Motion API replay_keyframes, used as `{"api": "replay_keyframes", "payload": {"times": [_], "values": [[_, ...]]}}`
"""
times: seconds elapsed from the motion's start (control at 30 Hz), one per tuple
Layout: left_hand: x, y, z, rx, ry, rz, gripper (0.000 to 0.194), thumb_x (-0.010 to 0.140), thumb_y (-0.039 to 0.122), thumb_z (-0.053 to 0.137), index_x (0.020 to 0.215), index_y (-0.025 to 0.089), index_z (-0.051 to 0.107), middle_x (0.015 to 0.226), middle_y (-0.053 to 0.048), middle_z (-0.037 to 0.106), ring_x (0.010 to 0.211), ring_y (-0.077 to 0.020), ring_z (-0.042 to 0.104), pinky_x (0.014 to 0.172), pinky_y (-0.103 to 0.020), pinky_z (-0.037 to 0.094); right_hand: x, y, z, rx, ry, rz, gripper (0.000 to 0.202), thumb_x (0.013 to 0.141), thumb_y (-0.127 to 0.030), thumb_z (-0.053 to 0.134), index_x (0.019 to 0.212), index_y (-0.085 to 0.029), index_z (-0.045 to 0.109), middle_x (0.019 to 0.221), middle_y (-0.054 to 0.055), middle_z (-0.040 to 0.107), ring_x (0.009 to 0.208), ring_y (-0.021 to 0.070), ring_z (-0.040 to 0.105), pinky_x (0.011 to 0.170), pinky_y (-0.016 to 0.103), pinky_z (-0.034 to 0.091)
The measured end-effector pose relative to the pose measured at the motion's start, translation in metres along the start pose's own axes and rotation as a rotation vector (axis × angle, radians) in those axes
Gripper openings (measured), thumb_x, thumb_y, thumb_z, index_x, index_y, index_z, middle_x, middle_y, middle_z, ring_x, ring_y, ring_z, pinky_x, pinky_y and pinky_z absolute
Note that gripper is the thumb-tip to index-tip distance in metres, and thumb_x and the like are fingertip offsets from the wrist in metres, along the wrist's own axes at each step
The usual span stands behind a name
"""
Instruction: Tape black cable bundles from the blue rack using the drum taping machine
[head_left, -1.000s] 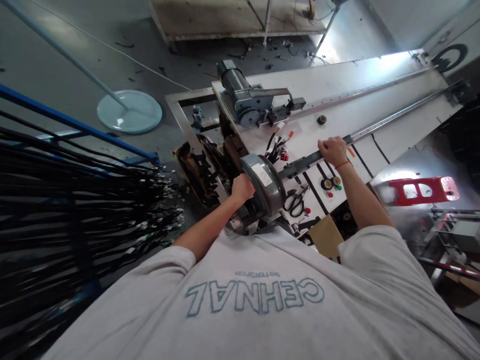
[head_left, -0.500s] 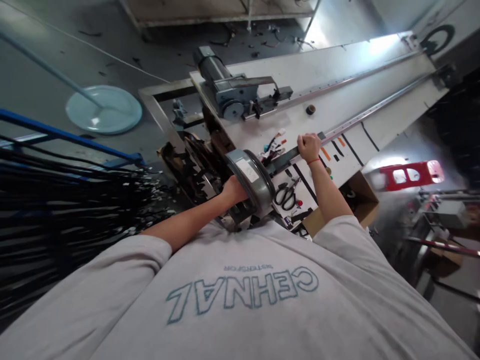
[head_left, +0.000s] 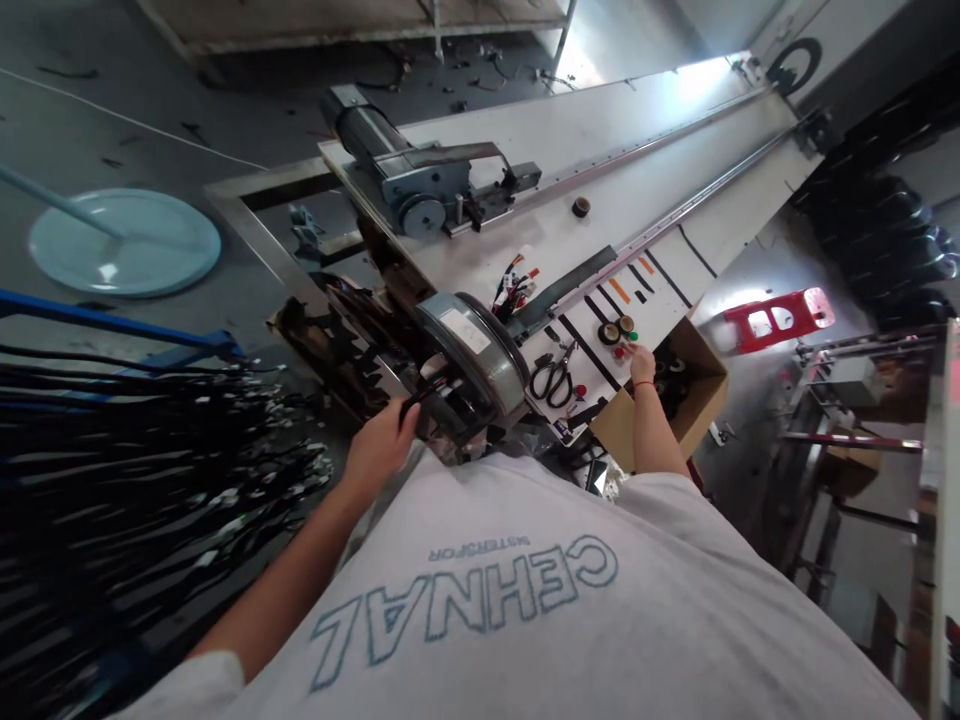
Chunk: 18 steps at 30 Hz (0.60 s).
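left hand (head_left: 379, 450) pinching black cable (head_left: 421, 395) beside grey motor (head_left: 472, 355) | right hand (head_left: 643, 366) fingertip on red button (head_left: 619, 351), other fingers curled | advice: keep cable clear of motor, press one button only | scissors (head_left: 553, 377) between, bench (head_left: 600, 130) behind

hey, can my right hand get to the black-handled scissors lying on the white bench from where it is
Probably yes. The right hand rests by the red and green buttons, and the black-handled scissors lie just beside it on the white bench, with only bare bench surface between them.
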<state>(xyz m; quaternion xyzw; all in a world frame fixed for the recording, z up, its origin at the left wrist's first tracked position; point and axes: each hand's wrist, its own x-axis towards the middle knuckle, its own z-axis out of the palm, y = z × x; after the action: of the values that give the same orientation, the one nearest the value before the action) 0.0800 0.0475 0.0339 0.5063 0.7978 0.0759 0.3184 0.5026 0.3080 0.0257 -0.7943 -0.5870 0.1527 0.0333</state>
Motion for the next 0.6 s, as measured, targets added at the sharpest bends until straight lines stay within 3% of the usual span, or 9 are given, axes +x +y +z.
{"api": "replay_keyframes", "payload": {"times": [0.07, 0.17, 0.33, 0.6], "values": [[-0.009, -0.017, 0.004, -0.001, -0.023, -0.053, 0.045, 0.099, 0.043, 0.030, 0.114, 0.017, 0.062, 0.102, -0.014, 0.075, 0.097, -0.0291, 0.072, 0.077, -0.032, 0.052, 0.002, 0.004, 0.002, 0.027, -0.003, -0.002, 0.045, 0.095, -0.020, 0.039, 0.134, -0.017, 0.059, 0.120, 0.011, 0.072, 0.116, 0.0193, 0.063, 0.101, 0.032, 0.047], [-0.019, -0.035, 0.010, -0.017, -0.071, -0.102, 0.040, 0.096, 0.044, 0.033, 0.107, 0.019, 0.062, 0.095, -0.012, 0.075, 0.089, -0.0278, 0.073, 0.072, -0.030, 0.050, 0.005, 0.000, 0.004, 0.044, 0.006, 0.024, 0.052, 0.095, -0.025, 0.043, 0.146, -0.019, 0.050, 0.128, 0.010, 0.069, 0.123, 0.0226, 0.060, 0.107, 0.036, 0.044], [-0.030, -0.054, 0.009, -0.081, -0.203, -0.127, 0.037, 0.090, 0.045, 0.036, 0.098, 0.018, 0.061, 0.092, -0.013, 0.075, 0.086, -0.0264, 0.073, 0.069, -0.028, 0.050, 0.012, -0.010, 0.000, 0.017, -0.049, 0.139, 0.054, 0.089, -0.023, 0.052, 0.142, -0.018, 0.059, 0.139, 0.015, 0.062, 0.130, 0.0308, 0.056, 0.110, 0.045, 0.041], [-0.034, -0.080, 0.019, -0.230, -0.200, -0.077, 0.038, 0.082, 0.053, 0.043, 0.089, 0.023, 0.064, 0.091, -0.009, 0.077, 0.088, -0.0285, 0.073, 0.074, -0.032, 0.053, 0.014, -0.012, -0.016, 0.032, -0.090, 0.196, 0.065, 0.078, -0.009, 0.051, 0.143, -0.010, 0.058, 0.129, 0.017, 0.068, 0.107, 0.0220, 0.069, 0.090, 0.028, 0.053]]}}
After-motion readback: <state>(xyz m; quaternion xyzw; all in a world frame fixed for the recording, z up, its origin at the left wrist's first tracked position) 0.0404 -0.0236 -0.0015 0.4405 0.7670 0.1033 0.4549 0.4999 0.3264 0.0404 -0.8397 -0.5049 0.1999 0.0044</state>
